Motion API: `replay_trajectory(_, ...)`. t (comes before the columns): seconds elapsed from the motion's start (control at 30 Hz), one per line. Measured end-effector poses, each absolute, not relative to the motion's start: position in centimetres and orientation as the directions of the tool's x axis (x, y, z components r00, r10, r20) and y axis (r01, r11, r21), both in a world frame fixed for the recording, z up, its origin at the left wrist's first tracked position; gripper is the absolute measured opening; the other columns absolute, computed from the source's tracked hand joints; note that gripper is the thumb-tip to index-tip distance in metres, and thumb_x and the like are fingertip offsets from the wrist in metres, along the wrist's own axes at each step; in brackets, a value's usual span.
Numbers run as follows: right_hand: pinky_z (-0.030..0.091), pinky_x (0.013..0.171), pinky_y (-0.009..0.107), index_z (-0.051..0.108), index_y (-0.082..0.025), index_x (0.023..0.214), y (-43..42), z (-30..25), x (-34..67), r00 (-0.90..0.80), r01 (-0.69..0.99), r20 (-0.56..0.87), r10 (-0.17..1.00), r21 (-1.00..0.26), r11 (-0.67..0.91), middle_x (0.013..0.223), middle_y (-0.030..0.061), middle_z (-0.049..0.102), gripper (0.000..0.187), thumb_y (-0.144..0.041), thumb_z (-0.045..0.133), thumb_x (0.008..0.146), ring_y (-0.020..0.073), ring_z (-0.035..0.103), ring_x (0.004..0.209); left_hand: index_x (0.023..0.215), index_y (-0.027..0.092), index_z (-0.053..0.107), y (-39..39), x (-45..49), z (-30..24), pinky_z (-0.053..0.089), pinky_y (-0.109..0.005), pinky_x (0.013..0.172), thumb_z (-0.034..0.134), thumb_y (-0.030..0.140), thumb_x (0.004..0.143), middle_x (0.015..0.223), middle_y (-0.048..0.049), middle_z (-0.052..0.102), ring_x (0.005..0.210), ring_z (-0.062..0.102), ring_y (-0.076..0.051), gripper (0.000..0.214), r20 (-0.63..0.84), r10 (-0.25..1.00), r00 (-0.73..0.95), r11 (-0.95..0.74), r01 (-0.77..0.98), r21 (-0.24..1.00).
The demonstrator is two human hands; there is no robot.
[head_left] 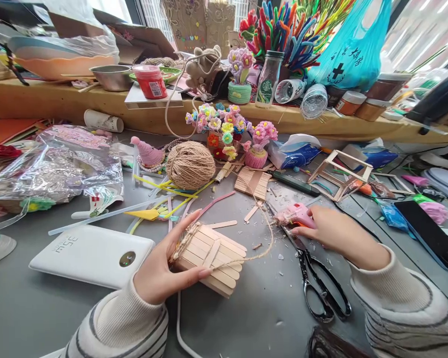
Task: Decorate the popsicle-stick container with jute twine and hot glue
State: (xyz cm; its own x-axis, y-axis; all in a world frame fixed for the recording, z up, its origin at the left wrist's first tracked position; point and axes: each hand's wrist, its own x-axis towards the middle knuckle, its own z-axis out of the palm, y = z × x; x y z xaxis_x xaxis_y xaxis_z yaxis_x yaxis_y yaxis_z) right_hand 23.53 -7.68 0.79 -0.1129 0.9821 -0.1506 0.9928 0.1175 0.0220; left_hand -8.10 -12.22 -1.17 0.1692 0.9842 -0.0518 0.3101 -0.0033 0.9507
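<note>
My left hand [163, 266] grips a small box built of popsicle sticks [212, 258] on the grey table, thumb underneath and fingers over its left end, where jute twine is wrapped. A strand of twine [263, 238] runs from the box up toward the twine ball [190, 165]. My right hand [336, 233] rests on a pink glue gun [294, 215], fingers curled around its handle. Black scissors [321, 288] lie just below that hand.
A white power bank [93, 254] lies left of the box. A panel of sticks [253, 183], a stick frame [339, 174], pipe-cleaner flower pots [224, 129], a phone [429, 231] and plastic bags [56, 166] crowd the table. A cluttered wooden shelf [59, 102] runs along the back.
</note>
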Motion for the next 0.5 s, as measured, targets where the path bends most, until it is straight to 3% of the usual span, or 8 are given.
replay_trajectory(0.1,0.037,0.049,0.029,0.057,-0.019,0.066,-7.4,0.5,23.5,-0.116,0.993,-0.142,0.983,0.010,0.119,0.066,0.0106,0.065,0.032,-0.050,0.055,0.074,0.0230,0.060,0.058,0.133,0.020,0.039,-12.3,-8.1,-1.1,0.039,-0.034,0.100,0.074,0.036,0.060,0.130,-0.0092,0.052,0.115,0.053,-0.028,0.082,-0.047,0.986,0.162,-0.006,0.315,0.949)
replay_trajectory(0.33,0.027,0.038,0.025,0.049,-0.019,0.054,-6.9,1.1,23.8,-0.041,0.995,-0.288,0.957,-0.104,0.012,0.052,0.0040,0.059,0.028,-0.037,0.047,0.076,0.0109,0.046,0.034,0.134,0.019,0.037,-12.4,-8.1,-1.4,0.044,-0.032,0.095,0.072,0.036,0.062,0.126,-0.0096,0.056,0.111,0.056,-0.026,0.082,-0.048,0.985,0.168,0.002,0.263,0.965)
replay_trajectory(0.5,0.029,0.035,0.023,0.046,-0.019,0.052,-6.4,1.6,24.3,0.023,0.990,-0.386,0.922,-0.123,-0.076,0.053,0.0041,0.058,0.024,-0.035,0.048,0.071,0.0121,0.050,0.037,0.134,0.019,0.037,-12.4,-8.2,-1.5,0.044,-0.033,0.095,0.072,0.037,0.062,0.126,-0.0098,0.056,0.110,0.057,-0.026,0.082,-0.039,0.986,0.162,-0.008,0.280,0.960)
